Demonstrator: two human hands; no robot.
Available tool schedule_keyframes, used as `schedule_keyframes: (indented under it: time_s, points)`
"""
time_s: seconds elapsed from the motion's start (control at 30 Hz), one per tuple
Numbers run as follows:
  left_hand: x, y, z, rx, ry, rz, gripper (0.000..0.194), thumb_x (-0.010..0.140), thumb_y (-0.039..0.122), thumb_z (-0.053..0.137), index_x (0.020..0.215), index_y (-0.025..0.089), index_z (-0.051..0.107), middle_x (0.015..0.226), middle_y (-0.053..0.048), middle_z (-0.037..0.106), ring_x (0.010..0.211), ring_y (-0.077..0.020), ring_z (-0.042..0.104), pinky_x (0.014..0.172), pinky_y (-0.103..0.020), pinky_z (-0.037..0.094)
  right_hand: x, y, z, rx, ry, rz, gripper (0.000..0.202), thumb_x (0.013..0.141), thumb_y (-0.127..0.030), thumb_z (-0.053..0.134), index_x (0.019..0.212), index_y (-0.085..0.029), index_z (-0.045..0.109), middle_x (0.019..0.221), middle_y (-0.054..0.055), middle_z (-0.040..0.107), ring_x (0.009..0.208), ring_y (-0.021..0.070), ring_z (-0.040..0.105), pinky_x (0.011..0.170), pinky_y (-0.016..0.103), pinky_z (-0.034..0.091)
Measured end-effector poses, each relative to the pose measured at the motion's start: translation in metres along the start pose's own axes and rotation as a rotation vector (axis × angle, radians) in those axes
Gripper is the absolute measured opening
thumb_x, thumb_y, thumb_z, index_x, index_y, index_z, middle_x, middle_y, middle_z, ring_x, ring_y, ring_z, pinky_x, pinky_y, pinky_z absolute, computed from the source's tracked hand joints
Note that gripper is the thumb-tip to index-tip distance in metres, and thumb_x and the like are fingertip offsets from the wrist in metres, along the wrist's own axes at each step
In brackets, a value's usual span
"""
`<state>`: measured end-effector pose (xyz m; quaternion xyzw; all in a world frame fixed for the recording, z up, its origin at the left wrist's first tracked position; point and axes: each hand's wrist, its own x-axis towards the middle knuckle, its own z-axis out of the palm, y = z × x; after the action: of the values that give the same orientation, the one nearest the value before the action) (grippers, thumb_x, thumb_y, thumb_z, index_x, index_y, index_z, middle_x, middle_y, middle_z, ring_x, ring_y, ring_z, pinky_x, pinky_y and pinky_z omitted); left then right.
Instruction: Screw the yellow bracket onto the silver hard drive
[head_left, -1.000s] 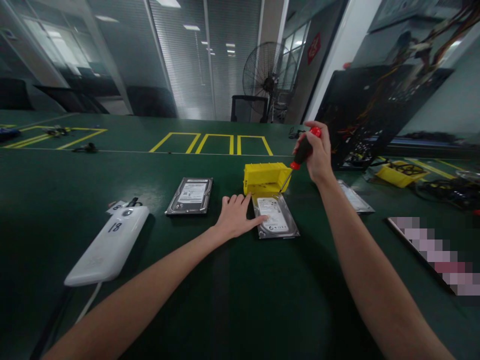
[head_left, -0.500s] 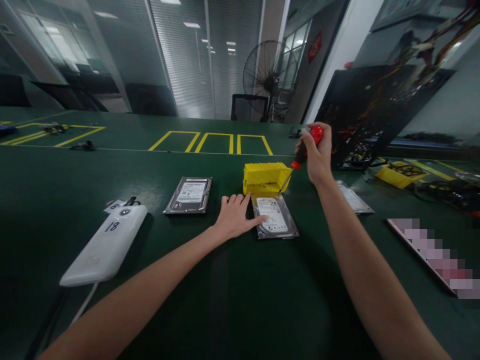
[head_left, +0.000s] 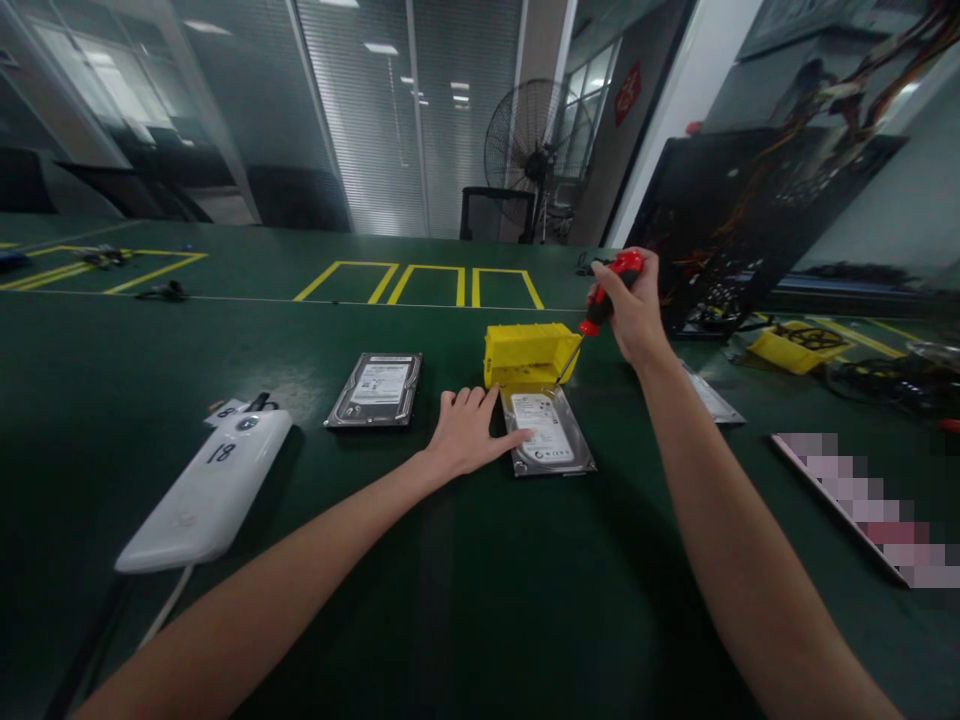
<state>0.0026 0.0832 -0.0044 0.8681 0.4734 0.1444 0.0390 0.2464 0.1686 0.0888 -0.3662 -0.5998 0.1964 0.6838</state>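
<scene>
Clasping the screwdriver, the right hand holds it aslant; the left hand, spread wide, touches a drive.

I have left hand spread against hard drive, right hand gripping screwdriver, tip down at yellow bin.
</scene>
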Motion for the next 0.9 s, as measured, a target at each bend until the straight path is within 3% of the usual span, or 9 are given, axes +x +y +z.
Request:
schedule_keyframes:
  time_s: [0.17, 0.33, 0.63, 0.8, 0.9]
  points:
    - [0.000, 0.000, -0.003, -0.014, -0.027, -0.005, 0.096, 0.082, 0.082, 0.024, 0.143, 0.009, 0.040, 0.120, -0.016, 0.057, 0.102, -0.0307, 0.050, 0.090, -0.045, 0.035, 0.002, 0.000, -0.001, -0.005, -0.046, 0.039, 0.039, 0.080, -0.058, 0.056, 0.108, -0.034, 0.043, 0.081, -0.002, 0.048, 0.062, 0.0130, 0.056, 0.061, 0.034, 0.055]
    - [-0.001, 0.001, -0.004, -0.014, -0.028, -0.006, 0.096, 0.082, 0.082, 0.023, 0.143, 0.010, 0.040, 0.121, -0.016, 0.057, 0.103, -0.0317, 0.049, 0.090, -0.047, 0.035, 0.000, -0.002, -0.002, 0.022, -0.048, 0.060, 0.043, 0.073, -0.055, 0.068, 0.101, -0.031, 0.046, 0.089, -0.001, 0.051, 0.064, 0.0122, 0.058, 0.064, 0.035, 0.057]
    - [-0.001, 0.002, -0.004, -0.017, -0.038, -0.017, 0.097, 0.081, 0.083, 0.021, 0.146, 0.012, 0.036, 0.123, -0.016, 0.056, 0.105, -0.0330, 0.049, 0.090, -0.047, 0.034, -0.003, -0.008, 0.004, -0.028, 0.036, 0.030, 0.056, 0.063, -0.055, 0.077, 0.093, -0.030, 0.038, 0.064, -0.007, 0.047, 0.048, 0.0130, 0.054, 0.050, 0.033, 0.052]
    - [-0.001, 0.002, -0.003, 0.003, -0.023, -0.017, 0.096, 0.082, 0.082, 0.021, 0.142, 0.009, 0.042, 0.120, -0.018, 0.057, 0.104, -0.0324, 0.050, 0.091, -0.047, 0.034, -0.004, -0.012, 0.006, 0.040, 0.009, 0.092, 0.043, 0.076, -0.064, 0.060, 0.096, -0.030, 0.041, 0.069, -0.004, 0.050, 0.053, 0.0127, 0.057, 0.049, 0.030, 0.052]
    - [-0.001, 0.001, -0.002, -0.010, -0.004, 0.000, 0.098, 0.082, 0.082, 0.023, 0.142, 0.007, 0.041, 0.121, -0.018, 0.057, 0.105, -0.0319, 0.049, 0.091, -0.047, 0.034, -0.004, -0.013, 0.004, 0.073, 0.000, 0.103, 0.043, 0.077, -0.066, 0.056, 0.097, -0.030, 0.045, 0.071, -0.003, 0.052, 0.060, 0.0146, 0.061, 0.052, 0.031, 0.053]
